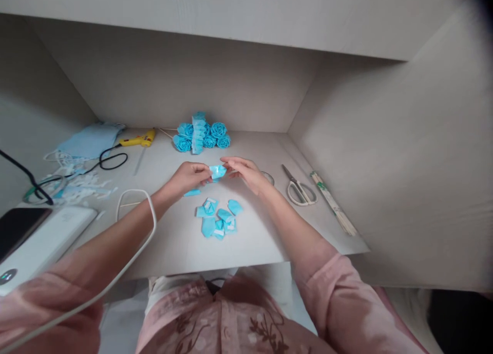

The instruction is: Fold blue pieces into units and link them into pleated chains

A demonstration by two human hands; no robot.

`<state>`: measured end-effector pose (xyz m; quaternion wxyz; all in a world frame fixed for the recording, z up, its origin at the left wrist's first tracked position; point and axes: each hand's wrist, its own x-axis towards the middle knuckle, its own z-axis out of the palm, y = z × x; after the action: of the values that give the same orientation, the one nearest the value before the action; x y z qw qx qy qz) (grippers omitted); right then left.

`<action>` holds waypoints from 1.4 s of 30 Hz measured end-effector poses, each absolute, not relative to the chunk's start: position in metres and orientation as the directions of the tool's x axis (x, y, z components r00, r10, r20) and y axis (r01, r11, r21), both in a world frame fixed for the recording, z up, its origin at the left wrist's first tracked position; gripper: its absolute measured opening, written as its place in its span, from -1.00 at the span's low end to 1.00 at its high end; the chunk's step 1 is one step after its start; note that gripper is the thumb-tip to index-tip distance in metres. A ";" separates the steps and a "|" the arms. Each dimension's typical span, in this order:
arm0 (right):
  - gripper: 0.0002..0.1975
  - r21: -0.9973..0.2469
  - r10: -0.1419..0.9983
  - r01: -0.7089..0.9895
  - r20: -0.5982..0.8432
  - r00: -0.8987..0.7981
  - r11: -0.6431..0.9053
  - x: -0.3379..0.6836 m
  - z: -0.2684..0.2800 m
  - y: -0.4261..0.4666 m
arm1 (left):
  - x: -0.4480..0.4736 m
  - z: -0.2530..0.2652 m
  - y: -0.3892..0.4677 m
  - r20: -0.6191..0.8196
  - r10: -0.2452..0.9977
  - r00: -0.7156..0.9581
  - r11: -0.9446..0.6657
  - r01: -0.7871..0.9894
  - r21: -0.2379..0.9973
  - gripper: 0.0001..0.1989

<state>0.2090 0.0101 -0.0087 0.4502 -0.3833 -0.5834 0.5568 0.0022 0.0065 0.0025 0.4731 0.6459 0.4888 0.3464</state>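
Between my two hands, above the middle of the table, is a small light-blue petal-like piece [217, 171] with a whitish patch on it. My left hand [191, 175] pinches its left edge between thumb and fingers. At its right edge are the fingertips of my right hand [246, 173], bent toward the piece; whether they grip it or only touch it is hard to make out. Just below lies a loose group of blue cut petals [208, 226], some with white strips on them. A small blue strip [192, 192] rests under my left hand.
Blue rolled flowers [219, 130] on sticks lie at the back. A yellow glue gun [137, 138] and blue face masks [90, 140] are back left, with white scraps [82, 188] nearer. Scissors [301, 189] and bundled sticks [333, 203] lie right. A white cable [152, 210] crosses my left arm.
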 end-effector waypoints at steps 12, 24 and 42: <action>-0.65 -0.979 0.994 -0.190 0.083 -0.072 0.068 0.211 -0.022 0.022 | -0.018 -0.004 0.051 0.053 0.959 0.278 -0.184 0.469 0.864 -0.63; -0.67 -0.955 0.990 -0.295 0.001 -0.140 -0.041 0.206 -0.038 0.022 | -0.013 -0.033 0.071 0.072 0.943 0.326 -0.313 0.789 0.528 -0.81; -0.61 -0.961 0.982 -0.273 0.018 -0.187 -0.035 0.197 -0.037 0.016 | 0.006 0.003 0.043 -0.009 0.915 0.403 -0.159 0.381 0.911 -0.76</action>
<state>0.1974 0.0162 -0.0375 0.5133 -0.3785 -0.4682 0.6116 0.0063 0.0433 0.0034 0.4562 0.7026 0.4611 0.2928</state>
